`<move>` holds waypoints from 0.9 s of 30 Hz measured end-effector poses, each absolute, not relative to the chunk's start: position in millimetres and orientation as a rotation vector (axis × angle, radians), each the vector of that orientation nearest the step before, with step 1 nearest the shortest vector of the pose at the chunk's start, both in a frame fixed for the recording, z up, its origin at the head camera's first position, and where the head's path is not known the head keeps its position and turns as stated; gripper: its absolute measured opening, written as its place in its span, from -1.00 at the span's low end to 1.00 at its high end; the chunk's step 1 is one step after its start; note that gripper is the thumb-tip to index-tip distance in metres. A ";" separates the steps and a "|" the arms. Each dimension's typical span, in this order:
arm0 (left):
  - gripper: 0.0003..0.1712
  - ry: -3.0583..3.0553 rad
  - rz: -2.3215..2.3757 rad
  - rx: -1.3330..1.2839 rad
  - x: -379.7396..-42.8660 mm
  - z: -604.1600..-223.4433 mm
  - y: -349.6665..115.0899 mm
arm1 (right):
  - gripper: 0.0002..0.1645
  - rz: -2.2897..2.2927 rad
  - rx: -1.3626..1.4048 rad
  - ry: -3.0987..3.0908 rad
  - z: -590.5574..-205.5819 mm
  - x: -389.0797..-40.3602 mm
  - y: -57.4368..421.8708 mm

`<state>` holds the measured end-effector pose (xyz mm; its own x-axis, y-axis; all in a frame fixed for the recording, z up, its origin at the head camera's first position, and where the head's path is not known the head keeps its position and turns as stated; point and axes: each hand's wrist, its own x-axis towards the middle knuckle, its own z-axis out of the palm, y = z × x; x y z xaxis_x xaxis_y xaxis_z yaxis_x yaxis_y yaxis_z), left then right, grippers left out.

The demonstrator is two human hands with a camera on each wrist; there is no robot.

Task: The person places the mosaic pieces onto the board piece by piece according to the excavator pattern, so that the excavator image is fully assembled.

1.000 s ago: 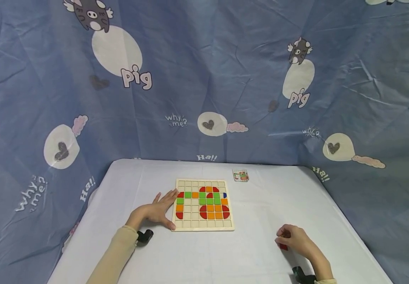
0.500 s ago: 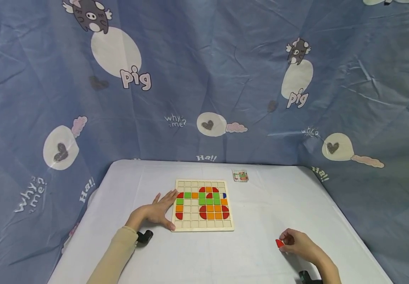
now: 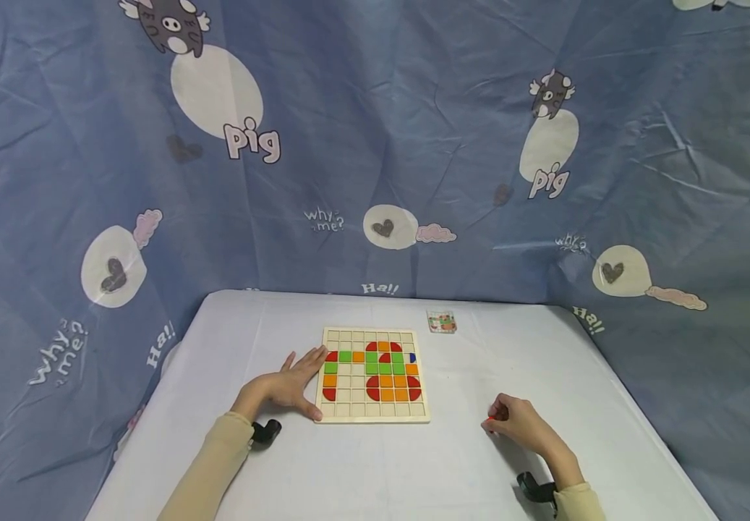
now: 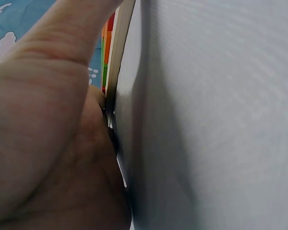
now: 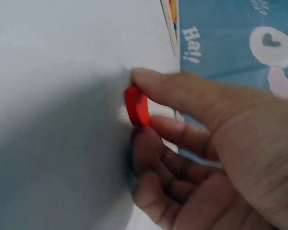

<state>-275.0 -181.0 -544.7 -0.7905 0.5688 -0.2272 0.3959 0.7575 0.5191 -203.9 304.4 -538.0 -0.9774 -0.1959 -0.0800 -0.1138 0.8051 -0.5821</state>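
A square wooden grid board [image 3: 342, 418] lies on the white table, with red, green, orange and blue flat pieces set in some of its cells. My left hand [image 3: 290, 387] rests along the board's left edge, thumb at the lower corner and fingers spread near the upper side. In the left wrist view the board's edge [image 4: 119, 52] shows beyond the thumb. To the right of the board, my right hand [image 3: 521, 423] pinches a small red piece [image 5: 137, 106] between thumb and fingertips, above the table. Its full shape is partly covered by the fingers.
A small printed card [image 3: 442, 322] with a coloured picture lies behind the board to the right. The white tablecloth [image 3: 375, 470] reaches back to a blue patterned curtain [image 3: 375, 145]. A black wrist camera [image 3: 534, 488] sits on the right wrist.
My right hand, with the red piece pinched in it, has moved leftward and away from me, closer to the board. The left hand has stayed on the board's edge.
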 end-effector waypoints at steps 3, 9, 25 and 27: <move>0.55 2.579 0.651 0.738 -275.5 -543.5 -181.2 | -0.69 -0.883 -0.140 2.918 -534.9 -212.9 292.9; 0.55 2.586 0.633 0.735 -276.3 -544.6 -181.6 | -0.65 -0.825 -0.058 2.933 -529.9 -218.8 286.7; 0.56 2.583 0.631 0.723 -275.0 -545.4 -180.3 | -0.75 -0.961 -0.555 2.807 -543.7 -217.1 318.4; 0.57 2.586 0.638 0.726 -275.0 -545.7 -180.2 | -0.80 -0.965 -0.557 2.831 -545.0 -216.8 315.6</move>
